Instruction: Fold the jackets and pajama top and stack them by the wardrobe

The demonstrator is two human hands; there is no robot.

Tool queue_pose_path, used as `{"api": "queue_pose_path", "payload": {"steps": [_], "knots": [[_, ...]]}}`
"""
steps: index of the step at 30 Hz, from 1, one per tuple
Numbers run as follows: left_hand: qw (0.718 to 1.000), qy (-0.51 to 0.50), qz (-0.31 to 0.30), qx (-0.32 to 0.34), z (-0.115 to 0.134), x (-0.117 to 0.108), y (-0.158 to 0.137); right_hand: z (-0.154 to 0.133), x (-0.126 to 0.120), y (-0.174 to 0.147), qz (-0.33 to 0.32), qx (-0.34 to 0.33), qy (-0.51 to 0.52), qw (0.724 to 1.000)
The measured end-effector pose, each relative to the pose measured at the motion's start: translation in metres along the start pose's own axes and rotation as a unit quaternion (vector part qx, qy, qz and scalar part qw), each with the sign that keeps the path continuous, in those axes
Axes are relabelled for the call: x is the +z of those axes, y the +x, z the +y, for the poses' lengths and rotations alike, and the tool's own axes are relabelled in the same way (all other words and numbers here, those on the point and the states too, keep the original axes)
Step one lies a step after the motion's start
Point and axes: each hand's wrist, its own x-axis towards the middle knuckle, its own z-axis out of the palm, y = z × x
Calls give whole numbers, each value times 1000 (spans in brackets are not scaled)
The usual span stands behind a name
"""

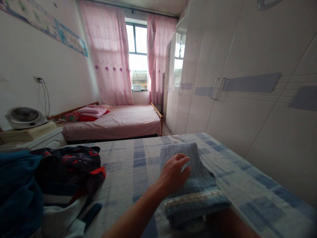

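A folded blue checked garment (198,178) with a pale band across its near part lies on the bed before me. My left hand (175,172) rests on top of it, fingers loosely bent and somewhat apart, not visibly gripping the cloth. From the lower right comes my right forearm (229,221). It runs under the near edge of the garment, so my right hand and its fingers are hidden by the fabric.
A blue-and-white patterned sheet (123,168) covers the near bed. Piled at left are dark clothes with red marks (74,165), a blue garment (19,191) and a light one (64,215). Beyond stand a pink bed (128,119), a fan (24,117) and white wardrobes (223,115).
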Motion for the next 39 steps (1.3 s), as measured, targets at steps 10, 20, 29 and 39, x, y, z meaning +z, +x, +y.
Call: {"api": "queue_pose_path", "payload": {"steps": [10,20,29,39], "knots": [[956,281,-65,57,-21,22,-67,-54,-77,60,203,-73,-138,967],[978,205,24,-17,-37,23,-75,-25,12,128,7,-29,-164,986],[973,-66,93,-199,-68,18,-98,9,-15,46,67,268,152,949],[972,-87,103,-192,-77,17,-107,-35,-25,64,-11,241,540,807]]}}
